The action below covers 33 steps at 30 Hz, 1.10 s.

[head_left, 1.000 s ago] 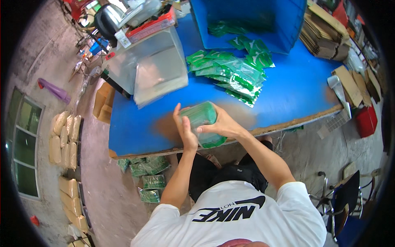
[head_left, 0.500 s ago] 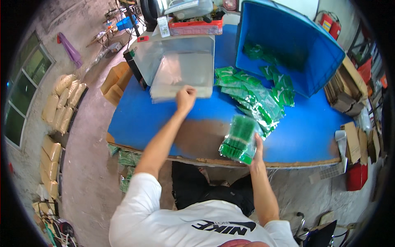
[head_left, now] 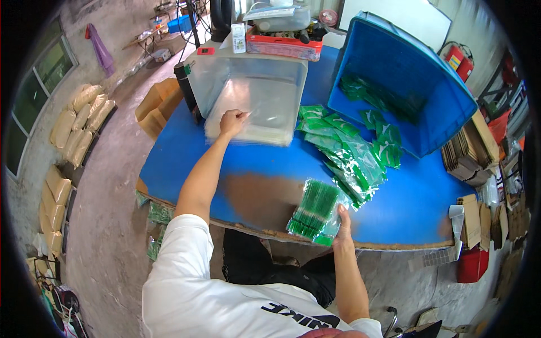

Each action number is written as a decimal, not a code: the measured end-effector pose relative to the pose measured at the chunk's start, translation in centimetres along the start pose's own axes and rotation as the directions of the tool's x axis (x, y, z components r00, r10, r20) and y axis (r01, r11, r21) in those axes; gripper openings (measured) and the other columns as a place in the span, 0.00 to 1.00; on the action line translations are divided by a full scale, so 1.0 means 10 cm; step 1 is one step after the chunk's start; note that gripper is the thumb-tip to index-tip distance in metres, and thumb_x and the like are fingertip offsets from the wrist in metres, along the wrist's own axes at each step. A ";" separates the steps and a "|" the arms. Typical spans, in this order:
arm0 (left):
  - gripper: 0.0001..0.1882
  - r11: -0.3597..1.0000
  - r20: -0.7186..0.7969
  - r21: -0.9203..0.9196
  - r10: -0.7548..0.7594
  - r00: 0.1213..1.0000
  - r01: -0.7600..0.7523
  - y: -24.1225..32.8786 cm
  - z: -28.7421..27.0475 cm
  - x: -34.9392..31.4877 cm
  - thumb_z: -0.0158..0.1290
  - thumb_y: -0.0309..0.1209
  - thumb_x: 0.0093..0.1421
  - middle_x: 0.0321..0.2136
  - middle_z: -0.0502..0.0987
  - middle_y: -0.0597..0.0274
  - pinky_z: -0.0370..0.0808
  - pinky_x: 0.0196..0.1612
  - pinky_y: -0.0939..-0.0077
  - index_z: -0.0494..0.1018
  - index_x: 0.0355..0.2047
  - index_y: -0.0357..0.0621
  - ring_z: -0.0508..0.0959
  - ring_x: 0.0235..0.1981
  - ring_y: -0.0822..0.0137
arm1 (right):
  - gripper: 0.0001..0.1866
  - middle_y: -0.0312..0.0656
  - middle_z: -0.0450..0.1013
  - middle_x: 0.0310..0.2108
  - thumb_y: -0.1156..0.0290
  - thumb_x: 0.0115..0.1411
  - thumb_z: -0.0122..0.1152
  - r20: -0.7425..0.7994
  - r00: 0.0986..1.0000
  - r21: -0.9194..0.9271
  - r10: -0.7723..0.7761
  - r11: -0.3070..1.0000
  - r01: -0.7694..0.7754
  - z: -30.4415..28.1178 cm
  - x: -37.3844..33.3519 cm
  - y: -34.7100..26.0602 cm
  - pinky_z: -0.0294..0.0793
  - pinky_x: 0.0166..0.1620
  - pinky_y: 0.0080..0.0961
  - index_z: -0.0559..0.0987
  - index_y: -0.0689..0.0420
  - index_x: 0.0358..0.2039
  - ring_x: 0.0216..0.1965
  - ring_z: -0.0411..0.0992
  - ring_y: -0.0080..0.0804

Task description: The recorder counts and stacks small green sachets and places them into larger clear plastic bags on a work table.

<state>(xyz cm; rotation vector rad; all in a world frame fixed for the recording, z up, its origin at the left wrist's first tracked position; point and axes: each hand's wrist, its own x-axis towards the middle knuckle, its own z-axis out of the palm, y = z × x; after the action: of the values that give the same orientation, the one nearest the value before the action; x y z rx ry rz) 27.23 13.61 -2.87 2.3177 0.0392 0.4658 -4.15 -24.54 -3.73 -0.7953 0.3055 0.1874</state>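
Observation:
My left hand [head_left: 233,122] is over a stack of clear plastic bags [head_left: 265,121] in a translucent, open-fronted bin [head_left: 205,73]. Its fingertips are pinched together on the thin film of a top bag; the exact edge they hold is hard to see. My right hand [head_left: 342,225] grips a bundle of green packets in clear film [head_left: 315,209] near the table's front edge, thumb on its right side. Beyond this bundle lies a loose pile of similar green packets [head_left: 352,155], reaching to the mouth of a tipped blue crate [head_left: 451,107].
More green packets [head_left: 372,93] lie inside the crate. At the back of the blue table [head_left: 180,163] is a red box [head_left: 282,46] of odds and ends. Cardboard [head_left: 468,141] leans at the right, and a brown paper bag [head_left: 155,107] stands at the left.
My left hand has shifted left over the clear bags, its fingers now pinching toward the right. My right hand still holds the green bundle, slightly lower in the picture. The whole view has shifted a little.

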 end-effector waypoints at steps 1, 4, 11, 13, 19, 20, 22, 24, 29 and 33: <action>0.18 0.998 -0.016 -0.028 0.053 0.998 -0.053 -0.05 -0.08 -0.02 0.61 0.46 0.58 0.25 0.82 0.55 0.74 0.34 0.62 0.81 0.28 0.41 0.82 0.29 0.58 | 0.35 0.43 0.75 0.49 0.49 0.53 0.69 0.003 1.000 -0.009 0.012 1.000 -0.012 0.04 -0.01 0.00 0.77 0.52 0.43 0.72 0.57 0.56 0.48 0.75 0.41; 0.18 0.989 0.007 0.103 0.103 0.995 -0.103 0.51 -0.19 -0.36 0.60 0.45 0.59 0.25 0.82 0.53 0.74 0.34 0.62 0.79 0.28 0.39 0.82 0.30 0.55 | 0.35 0.44 0.75 0.47 0.49 0.55 0.67 0.005 1.000 0.042 -0.016 0.999 0.016 0.03 -0.01 -0.02 0.78 0.51 0.40 0.71 0.59 0.56 0.47 0.76 0.39; 0.17 0.926 0.126 0.265 0.243 0.962 -0.269 0.87 -0.62 -1.42 0.60 0.41 0.60 0.23 0.80 0.53 0.73 0.32 0.60 0.78 0.28 0.38 0.79 0.26 0.52 | 0.34 0.45 0.76 0.48 0.49 0.58 0.64 0.078 0.997 0.057 -0.001 0.998 -0.003 0.08 0.04 -0.02 0.78 0.52 0.40 0.71 0.61 0.57 0.47 0.77 0.39; 0.16 0.936 0.097 0.295 0.168 0.981 -0.189 0.80 -0.57 -1.49 0.61 0.41 0.59 0.25 0.80 0.53 0.73 0.32 0.60 0.77 0.26 0.39 0.80 0.28 0.53 | 0.35 0.45 0.76 0.47 0.48 0.58 0.65 0.142 0.990 0.058 0.007 0.998 -0.016 0.04 0.06 -0.04 0.79 0.51 0.39 0.71 0.61 0.56 0.47 0.77 0.39; 0.13 0.955 0.254 0.088 0.253 0.934 -0.282 0.69 -0.60 -2.05 0.67 0.35 0.53 0.23 0.73 0.61 0.73 0.31 0.69 0.76 0.26 0.39 0.74 0.25 0.65 | 0.33 0.43 0.77 0.45 0.49 0.56 0.68 0.069 0.997 0.087 -0.044 0.995 0.038 0.14 -0.04 -0.02 0.79 0.50 0.35 0.74 0.60 0.54 0.43 0.78 0.35; 0.13 0.961 0.244 0.031 0.258 0.935 -0.273 0.69 -0.60 -2.08 0.67 0.35 0.53 0.23 0.74 0.61 0.72 0.31 0.70 0.77 0.26 0.38 0.73 0.25 0.66 | 0.33 0.43 0.77 0.45 0.49 0.56 0.68 0.080 0.996 0.080 -0.037 0.996 0.031 0.14 -0.04 -0.02 0.79 0.50 0.35 0.74 0.59 0.53 0.44 0.78 0.34; 0.13 0.966 0.265 -0.036 0.257 0.929 -0.257 0.68 -0.61 -2.05 0.67 0.34 0.53 0.24 0.76 0.60 0.72 0.31 0.71 0.80 0.28 0.37 0.74 0.24 0.68 | 0.32 0.41 0.77 0.45 0.49 0.56 0.68 0.144 0.989 0.084 -0.033 0.996 0.021 0.14 -0.02 -0.03 0.79 0.49 0.35 0.74 0.58 0.53 0.44 0.78 0.33; 0.12 0.974 0.290 -0.046 0.226 0.930 -0.222 0.66 -0.60 -1.99 0.66 0.34 0.54 0.24 0.78 0.60 0.72 0.31 0.72 0.80 0.29 0.36 0.74 0.24 0.69 | 0.31 0.41 0.77 0.45 0.49 0.57 0.68 0.142 0.989 0.072 -0.040 0.997 0.030 0.12 -0.01 -0.02 0.79 0.49 0.35 0.74 0.58 0.53 0.44 0.78 0.33; 0.12 0.996 0.377 -0.058 0.086 0.922 -0.069 0.72 -0.61 -1.88 0.64 0.35 0.58 0.24 0.81 0.60 0.71 0.31 0.74 0.82 0.31 0.35 0.74 0.25 0.74 | 0.31 0.39 0.77 0.44 0.52 0.55 0.70 0.084 0.992 -0.048 -0.091 0.994 0.095 0.24 -0.06 -0.02 0.78 0.48 0.32 0.74 0.59 0.53 0.43 0.77 0.31; 0.14 0.980 0.389 -0.195 0.045 0.920 0.034 0.75 -0.58 -1.88 0.63 0.37 0.60 0.21 0.80 0.64 0.71 0.28 0.74 0.81 0.29 0.36 0.73 0.22 0.76 | 0.35 0.42 0.76 0.43 0.54 0.54 0.70 0.092 0.983 -0.243 -0.162 0.953 0.180 0.52 -0.28 -0.09 0.76 0.47 0.30 0.71 0.63 0.55 0.42 0.76 0.32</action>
<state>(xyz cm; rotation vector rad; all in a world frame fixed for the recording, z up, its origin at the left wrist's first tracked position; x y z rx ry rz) 6.85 9.09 0.07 2.1716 -0.2004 -0.0023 -5.45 -21.59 1.24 -1.0591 0.1452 0.0915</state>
